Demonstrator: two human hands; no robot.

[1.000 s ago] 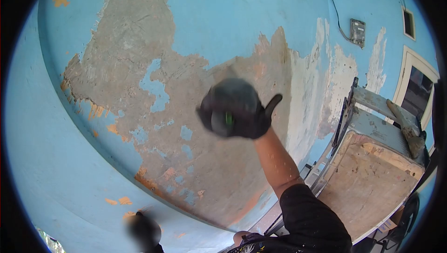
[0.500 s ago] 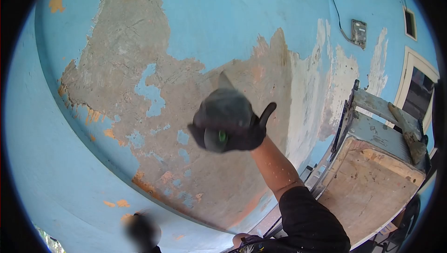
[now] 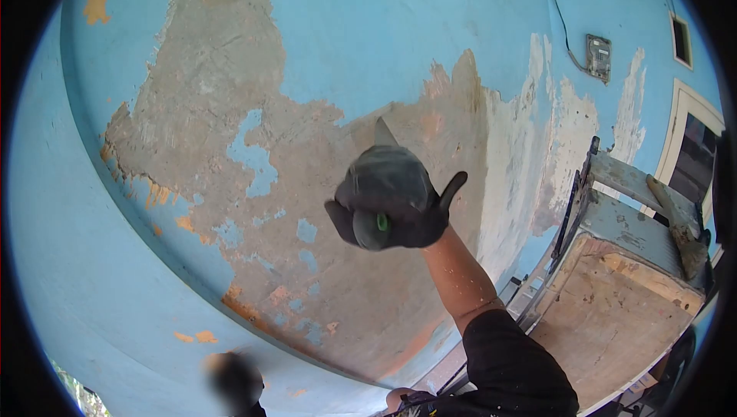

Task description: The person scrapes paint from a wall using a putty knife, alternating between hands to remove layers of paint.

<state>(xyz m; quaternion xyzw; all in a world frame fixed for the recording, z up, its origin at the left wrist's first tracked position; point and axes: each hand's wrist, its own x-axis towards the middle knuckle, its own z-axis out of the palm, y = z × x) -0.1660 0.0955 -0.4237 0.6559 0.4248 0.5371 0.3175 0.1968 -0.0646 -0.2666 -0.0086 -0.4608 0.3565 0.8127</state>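
Observation:
My right hand (image 3: 395,198), in a dark glove, is raised at the middle of the view, its fingers wrapped round a scraper (image 3: 386,134). The scraper's pointed grey blade sticks up past the knuckles, close below the lower edge of the blue paint on the wall (image 3: 368,294). A rounded handle end with a green spot shows under the fingers, and the thumb juts out to the right. At the lower left is my left hand (image 3: 234,385), a dark blurred shape before the blue wall, its fingers smeared out.
Bare grey plaster with blue paint remnants (image 3: 253,156) surrounds my right hand. On the right stands a worn wooden cabinet (image 3: 614,325) with a scuffed plank (image 3: 679,225) on top. A meter box (image 3: 598,57) with a cable hangs above, near a framed window (image 3: 691,152).
My right hand has moved slightly to the right with the scraper still gripped, and looks less blurred. The whole view has shifted a little. My left hand stays at the lower left.

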